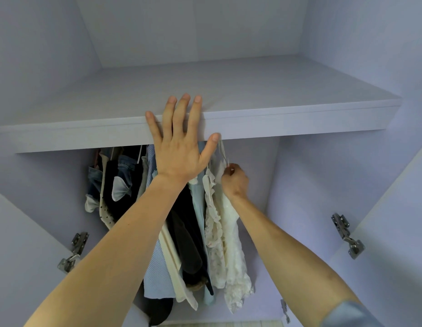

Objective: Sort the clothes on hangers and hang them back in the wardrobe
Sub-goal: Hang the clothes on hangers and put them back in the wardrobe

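Nearest: both forearms reach up and into the wardrobe. A grey-blue sleeve [346, 312] shows at the right elbow. Metal hinges [74, 252] sit on the doors to either side.

Right hand [236, 181]: fingers curled tight round the neck of a pale hanger [223, 153], just under its hook. The hook runs up behind the shelf lip. The rail is hidden, so I cannot tell whether the hook is seated.

Task item: cream lace top [236, 260], on that hanger, at the right end of the row and touching the frilled pale garment [213, 232] beside it.

Left hand [179, 152]: fingers [181, 109] straight and spread wide, laid flat over the front edge of the shelf [299, 119], holding nothing. The thumb tip lies just beside the hook.

Rest of the row, leftward and packed close: black garment [188, 232], striped blue shirt [155, 274], denim [125, 166].

Handling (judgement): the top looks light, soft and limp. Open lace is likely to snag on neighbouring hooks, so do not pull it by the fabric. It may slip off the hanger's shoulders if the hanger tips. The hanger looks thin and rigid. The best hold is the present one, on the stiff neck below the hook, which keeps the hanger level and steers the hook.

Farthest: lilac back wall [205, 31] above the shelf.
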A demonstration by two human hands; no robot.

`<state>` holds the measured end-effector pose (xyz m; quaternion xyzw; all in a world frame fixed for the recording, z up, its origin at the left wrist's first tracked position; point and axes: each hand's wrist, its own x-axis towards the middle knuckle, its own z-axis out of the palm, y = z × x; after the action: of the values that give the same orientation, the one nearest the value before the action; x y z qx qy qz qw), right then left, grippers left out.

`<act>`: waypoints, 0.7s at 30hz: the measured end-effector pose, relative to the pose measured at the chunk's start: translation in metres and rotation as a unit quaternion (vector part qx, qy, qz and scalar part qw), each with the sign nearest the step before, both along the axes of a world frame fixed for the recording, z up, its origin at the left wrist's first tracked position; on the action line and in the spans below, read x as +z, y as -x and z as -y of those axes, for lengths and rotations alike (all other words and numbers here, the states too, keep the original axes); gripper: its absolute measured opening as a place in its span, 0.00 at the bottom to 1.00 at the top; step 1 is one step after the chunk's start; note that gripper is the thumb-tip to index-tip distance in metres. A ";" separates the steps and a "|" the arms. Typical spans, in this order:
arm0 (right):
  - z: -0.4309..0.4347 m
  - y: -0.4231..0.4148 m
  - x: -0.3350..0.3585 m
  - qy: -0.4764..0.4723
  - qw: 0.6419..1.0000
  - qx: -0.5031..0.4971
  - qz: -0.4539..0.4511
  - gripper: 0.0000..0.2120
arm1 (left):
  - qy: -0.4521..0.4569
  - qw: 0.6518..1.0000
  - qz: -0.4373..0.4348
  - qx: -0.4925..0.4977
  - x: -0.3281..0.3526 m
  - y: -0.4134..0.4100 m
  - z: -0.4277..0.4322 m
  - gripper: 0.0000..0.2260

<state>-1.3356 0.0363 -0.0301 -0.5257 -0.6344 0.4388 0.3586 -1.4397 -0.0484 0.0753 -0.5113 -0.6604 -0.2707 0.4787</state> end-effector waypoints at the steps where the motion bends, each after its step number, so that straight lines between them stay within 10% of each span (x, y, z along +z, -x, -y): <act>1: 0.003 0.002 -0.005 -0.014 0.999 0.038 0.015 0.16 | -0.003 1.000 -0.003 0.001 0.000 0.001 -0.001 0.34; 7: 0.011 0.016 -0.013 -0.052 0.976 0.191 0.094 0.20 | -0.006 1.000 -0.002 -0.001 -0.002 0.002 -0.002 0.34; 15: 0.028 -0.019 -0.023 -0.019 0.981 0.163 0.102 0.31 | 0.011 1.000 0.006 0.001 0.000 0.001 0.001 0.34; 21: 0.086 -0.086 -0.025 -0.040 0.990 0.130 0.049 0.22 | 0.043 0.998 0.048 -0.011 0.005 -0.007 0.008 0.33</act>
<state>-1.2492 -0.0498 -0.0548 -0.4449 -0.7313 0.4292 0.2880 -1.4328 -0.0569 0.0807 -0.5249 -0.6883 -0.2715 0.4207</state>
